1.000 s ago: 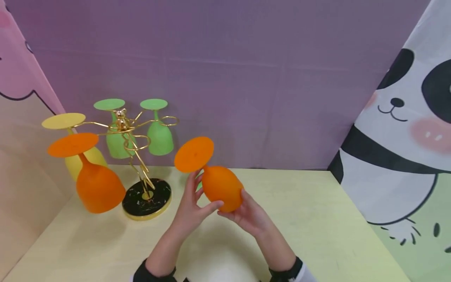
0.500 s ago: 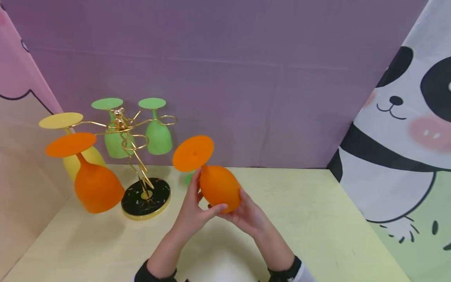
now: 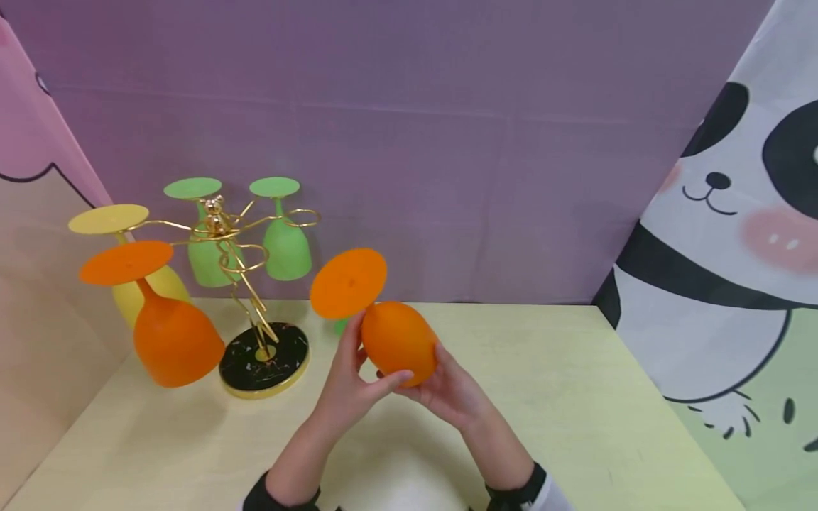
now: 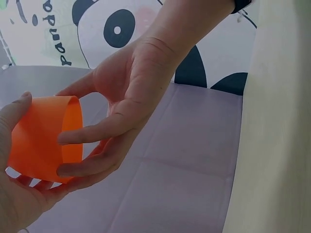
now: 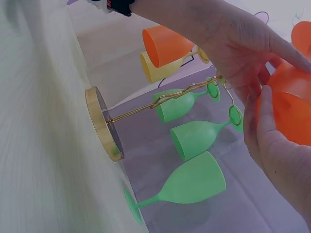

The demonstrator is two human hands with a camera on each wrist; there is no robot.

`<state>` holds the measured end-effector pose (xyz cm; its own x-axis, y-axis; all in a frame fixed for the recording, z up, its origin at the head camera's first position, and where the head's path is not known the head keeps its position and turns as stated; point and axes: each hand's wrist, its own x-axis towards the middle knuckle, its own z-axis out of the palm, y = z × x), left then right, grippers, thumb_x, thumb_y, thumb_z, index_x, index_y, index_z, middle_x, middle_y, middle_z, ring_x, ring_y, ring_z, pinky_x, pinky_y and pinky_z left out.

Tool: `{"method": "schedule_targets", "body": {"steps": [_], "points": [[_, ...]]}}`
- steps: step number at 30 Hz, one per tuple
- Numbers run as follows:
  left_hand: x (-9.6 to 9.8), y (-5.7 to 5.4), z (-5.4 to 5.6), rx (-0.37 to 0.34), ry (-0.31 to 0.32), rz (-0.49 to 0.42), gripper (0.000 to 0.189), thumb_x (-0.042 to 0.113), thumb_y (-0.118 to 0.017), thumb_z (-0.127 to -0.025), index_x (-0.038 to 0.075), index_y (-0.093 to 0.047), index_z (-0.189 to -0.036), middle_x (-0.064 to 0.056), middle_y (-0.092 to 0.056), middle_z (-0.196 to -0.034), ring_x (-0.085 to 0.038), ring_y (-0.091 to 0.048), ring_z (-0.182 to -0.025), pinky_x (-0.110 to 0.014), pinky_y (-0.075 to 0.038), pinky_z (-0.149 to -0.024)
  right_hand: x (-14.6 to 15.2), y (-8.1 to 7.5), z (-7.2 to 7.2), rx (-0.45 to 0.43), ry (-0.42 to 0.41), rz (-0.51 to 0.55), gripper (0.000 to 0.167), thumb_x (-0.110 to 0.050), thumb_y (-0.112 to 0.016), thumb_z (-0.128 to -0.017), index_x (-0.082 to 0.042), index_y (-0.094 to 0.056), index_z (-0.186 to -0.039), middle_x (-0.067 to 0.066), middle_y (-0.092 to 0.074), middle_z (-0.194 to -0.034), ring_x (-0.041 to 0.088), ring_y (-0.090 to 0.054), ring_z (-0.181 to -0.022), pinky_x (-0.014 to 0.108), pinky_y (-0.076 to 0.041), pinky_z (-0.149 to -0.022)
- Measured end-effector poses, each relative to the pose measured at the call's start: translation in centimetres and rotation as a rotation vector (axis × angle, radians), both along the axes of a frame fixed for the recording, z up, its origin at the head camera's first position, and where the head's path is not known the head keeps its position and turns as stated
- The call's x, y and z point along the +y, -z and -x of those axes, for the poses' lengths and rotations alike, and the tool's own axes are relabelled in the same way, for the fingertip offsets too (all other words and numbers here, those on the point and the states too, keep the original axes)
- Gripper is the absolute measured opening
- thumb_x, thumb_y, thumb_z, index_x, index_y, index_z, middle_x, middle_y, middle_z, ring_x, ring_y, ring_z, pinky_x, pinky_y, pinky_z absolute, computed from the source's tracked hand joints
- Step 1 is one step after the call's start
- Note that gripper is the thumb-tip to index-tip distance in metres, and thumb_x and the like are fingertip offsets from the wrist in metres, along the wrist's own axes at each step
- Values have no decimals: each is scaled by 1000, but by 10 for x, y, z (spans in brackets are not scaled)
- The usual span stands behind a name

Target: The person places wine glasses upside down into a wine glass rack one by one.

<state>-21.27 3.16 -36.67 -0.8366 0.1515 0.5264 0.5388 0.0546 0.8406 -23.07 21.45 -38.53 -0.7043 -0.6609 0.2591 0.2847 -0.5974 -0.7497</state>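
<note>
Both hands hold an orange wine goblet (image 3: 399, 344) above the table, upside down and tilted, its round foot (image 3: 348, 284) up and to the left. My left hand (image 3: 345, 390) grips the bowl from the left, fingers near the stem and thumb low on the bowl. From the right, my right hand (image 3: 455, 392) curls its fingers round the lower bowl near the rim. In the left wrist view, the right hand's fingertips lie at the bowl's open rim (image 4: 73, 138). Left of the hands stands a gold goblet rack (image 3: 255, 305) with a black round base (image 3: 265, 358).
Several goblets hang upside down on the rack: orange (image 3: 175, 344), yellow (image 3: 108, 220) and green (image 3: 287, 248). A free gold ring (image 3: 305, 218) juts right. Another green goblet (image 5: 192, 179) stands upright on the table, mostly hidden in the head view. A purple cloth (image 3: 409, 142) backs the table.
The left hand has shifted slightly along the bowl, its fingers closer to the stem. The goblet's foot has tipped a little more toward the camera. The rack has not moved.
</note>
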Motion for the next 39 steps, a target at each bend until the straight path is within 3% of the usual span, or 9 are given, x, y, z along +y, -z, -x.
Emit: {"method": "schedule_targets", "body": {"steps": [10,15,20,25,30,33,36,39], "points": [[-2,-5,-5,-3,4,-4,85,9,-81,-77,14,-33,-147,-7,-44,-145,-27,-44,-131,-53,-43,-105,1,0,2,68,-9,-53,43,-44,-46,-99,-25,-41,-138,1,-51,-133,21,-56,-120,39,-49,-102],[-5,-6,-5,4,-34,43,88,9,-83,-75,13,-33,-147,-6,-44,-144,-28,-45,-130,-53,-43,-105,2,0,3,108,73,-118,48,-45,-48,-99,-24,-37,-141,-1,-50,-133,17,-53,-121,37,-49,-101],[-14,-6,-4,1,-70,78,90,9,-84,-73,16,-33,-147,-6,-43,-145,-28,-44,-132,-54,-42,-106,4,-4,4,94,141,-193,62,-44,-48,-98,-23,-21,-150,1,-42,-142,18,-51,-126,37,-47,-104],[-29,-10,-4,13,-161,140,91,11,-86,-71,16,-34,-146,-6,-44,-144,-27,-44,-130,-54,-44,-103,5,-8,5,78,176,-234,78,-48,-51,-96,-21,-6,-155,7,-40,-144,20,-53,-125,39,-45,-106],[-46,-16,-7,3,-295,200,92,12,-87,-70,9,-34,-145,-11,-44,-141,-30,-46,-126,-55,-45,-102,7,-10,7,111,197,-238,75,-45,-45,-100,-19,-3,-156,23,-25,-155,31,-46,-133,41,-43,-108],[-57,-20,-11,-8,-371,211,95,12,-87,-70,10,-32,-147,-13,-43,-142,-30,-48,-125,-49,-46,-102,8,-11,8,122,210,-241,76,-44,-45,-100,-18,0,-156,28,-16,-157,37,-39,-138,40,-42,-109],[-67,-22,-15,-8,-433,222,97,13,-87,-70,12,-31,-149,-12,-42,-143,-28,-47,-126,-25,-47,-101,9,-13,10,130,228,-251,80,-43,-48,-99,-16,1,-155,30,-13,-157,39,-36,-139,39,-42,-109],[-78,-24,-19,7,-474,238,96,13,-87,-71,16,-32,-149,-9,-43,-143,-24,-47,-124,-5,-39,-95,8,-16,15,115,255,-278,72,-34,-48,-101,-16,-5,-155,29,-15,-157,39,-35,-139,37,-44,-108]]}}
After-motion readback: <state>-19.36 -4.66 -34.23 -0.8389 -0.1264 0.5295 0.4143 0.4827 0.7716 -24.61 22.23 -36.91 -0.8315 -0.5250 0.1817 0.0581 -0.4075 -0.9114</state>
